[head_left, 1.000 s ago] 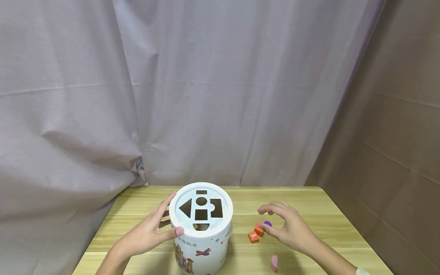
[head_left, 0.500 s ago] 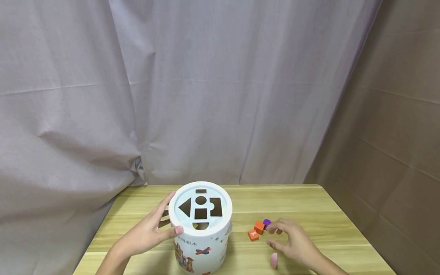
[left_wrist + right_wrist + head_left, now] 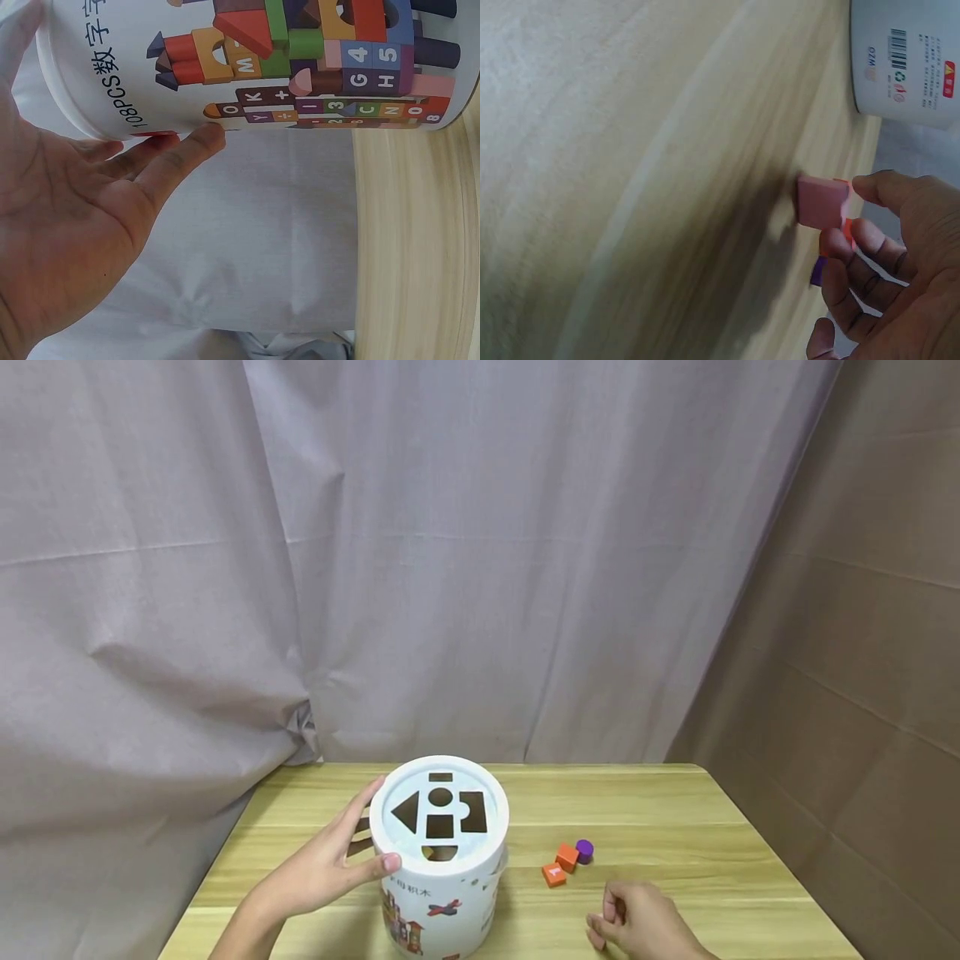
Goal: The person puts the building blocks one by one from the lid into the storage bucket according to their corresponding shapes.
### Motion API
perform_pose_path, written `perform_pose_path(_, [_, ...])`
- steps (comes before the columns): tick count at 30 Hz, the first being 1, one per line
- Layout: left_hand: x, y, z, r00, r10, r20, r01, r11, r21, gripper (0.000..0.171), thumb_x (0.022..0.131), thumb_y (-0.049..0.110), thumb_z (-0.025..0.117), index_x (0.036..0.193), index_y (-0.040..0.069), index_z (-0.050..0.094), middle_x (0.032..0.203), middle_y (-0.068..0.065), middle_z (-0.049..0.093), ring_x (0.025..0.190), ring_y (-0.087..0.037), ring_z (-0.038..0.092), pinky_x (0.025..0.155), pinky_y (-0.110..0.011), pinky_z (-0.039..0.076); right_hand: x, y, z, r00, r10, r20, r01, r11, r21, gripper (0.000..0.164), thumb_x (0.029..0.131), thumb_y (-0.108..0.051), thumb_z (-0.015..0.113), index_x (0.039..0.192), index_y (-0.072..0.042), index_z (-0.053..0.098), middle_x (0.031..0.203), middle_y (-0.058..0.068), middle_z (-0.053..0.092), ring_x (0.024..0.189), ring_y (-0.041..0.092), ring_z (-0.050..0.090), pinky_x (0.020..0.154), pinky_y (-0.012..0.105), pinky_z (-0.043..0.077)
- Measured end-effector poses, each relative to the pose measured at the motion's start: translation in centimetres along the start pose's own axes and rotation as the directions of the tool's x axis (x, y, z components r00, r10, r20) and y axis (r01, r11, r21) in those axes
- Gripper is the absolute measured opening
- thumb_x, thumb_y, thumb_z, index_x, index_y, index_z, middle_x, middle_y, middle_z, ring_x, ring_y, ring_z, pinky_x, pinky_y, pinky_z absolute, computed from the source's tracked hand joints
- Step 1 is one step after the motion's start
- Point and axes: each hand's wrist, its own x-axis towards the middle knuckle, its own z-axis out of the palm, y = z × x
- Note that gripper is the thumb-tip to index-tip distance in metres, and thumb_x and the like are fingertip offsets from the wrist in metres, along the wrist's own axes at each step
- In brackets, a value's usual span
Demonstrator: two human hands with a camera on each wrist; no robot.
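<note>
A white toy-block bucket (image 3: 450, 902) stands on the table; its lid (image 3: 423, 777) has several shaped holes. My left hand (image 3: 318, 864) holds the bucket's left side, thumb on the front of the rim and fingers spread toward the back. In the left wrist view, fingertips meet the printed wall. My right hand (image 3: 645, 922) is low at the front right, fingers bent around a small pink block (image 3: 823, 202). Thumb tip and index fingertip sit right at that block's edges in the right wrist view. From the head, the hand mostly hides it.
Two orange blocks (image 3: 567, 858) and a purple cylinder block (image 3: 584, 852) lie close together right of the bucket, beyond my right hand. The wooden table (image 3: 675, 810) is bounded by a grey curtain (image 3: 480, 568) behind and a brown one (image 3: 840, 710) at right.
My right hand has moved from beside the orange and purple blocks toward the front edge, down to the pink block, and its fingers have drawn together. The left hand stays on the bucket.
</note>
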Motion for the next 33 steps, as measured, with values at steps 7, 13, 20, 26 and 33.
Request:
perform_pose_path(7, [0.1, -0.1, 0.0, 1.000, -0.011, 0.011, 0.012, 1.000, -0.026, 0.104, 0.101, 0.033, 0.084, 0.178, 0.030, 0.014, 0.178, -0.017, 0.036, 0.148, -0.047, 0.057, 0.115, -0.062, 0.056, 0.5, 0.1, 0.3, 0.999, -0.001, 0.053, 0.000, 1.000, 0.030, 0.031, 0.093, -0.021, 0.089, 0.079, -0.017, 0.061, 0.071, -0.006, 0.060, 0.063, 0.004, 0.050, 0.055, 0.022, 0.041])
perform_pose_path(13, [0.1, 0.0, -0.1, 1.000, -0.007, 0.011, 0.007, 0.999, -0.033, 0.105, 0.101, 0.033, 0.084, 0.178, 0.028, 0.013, 0.179, -0.018, 0.034, 0.148, -0.048, 0.057, 0.115, -0.064, 0.056, 0.6, -0.4, 0.0, 0.997, -0.071, 0.027, 0.070, 0.997, 0.028, 0.025, 0.090, -0.012, 0.089, 0.082, -0.017, 0.066, 0.072, -0.009, 0.061, 0.066, 0.000, 0.051, 0.059, 0.021, 0.044])
perform_pose_path(20, [0.0, 0.1, 0.1, 0.999, -0.043, 0.017, 0.044, 0.998, -0.033, 0.105, 0.100, 0.036, 0.084, 0.178, 0.028, 0.014, 0.179, -0.019, 0.034, 0.149, -0.049, 0.056, 0.114, -0.062, 0.057, 0.2, -1.1, -0.5, 0.986, -0.167, -0.019, 0.167, 0.986, 0.001, 0.022, 0.091, -0.017, 0.090, 0.083, -0.018, 0.070, 0.074, -0.014, 0.063, 0.069, -0.005, 0.054, 0.060, 0.020, 0.050])
perform_pose_path(26, [-0.1, 0.0, 0.1, 0.999, -0.045, 0.018, 0.046, 0.998, -0.047, 0.105, 0.100, 0.035, 0.085, 0.178, 0.028, 0.014, 0.179, -0.018, 0.033, 0.150, -0.051, 0.054, 0.113, -0.061, 0.058, 0.1, -2.2, -1.3, 0.952, -0.292, -0.091, 0.287, 0.956, -0.058, 0.022, 0.089, -0.015, 0.092, 0.086, -0.023, 0.072, 0.083, -0.019, 0.064, 0.077, -0.006, 0.057, 0.065, 0.022, 0.054])
perform_pose_path(33, [0.2, 0.0, 0.0, 0.999, -0.042, 0.020, 0.042, 0.999, -0.033, 0.105, 0.100, 0.036, 0.085, 0.178, 0.031, 0.014, 0.180, -0.017, 0.033, 0.149, -0.048, 0.057, 0.113, -0.060, 0.058, 0.7, -4.2, -2.7, 0.831, -0.498, -0.249, 0.493, 0.866, -0.089, 0.036, 0.081, 0.000, 0.094, 0.092, -0.024, 0.071, 0.088, -0.016, 0.071, 0.080, -0.002, 0.063, 0.066, 0.022, 0.056])
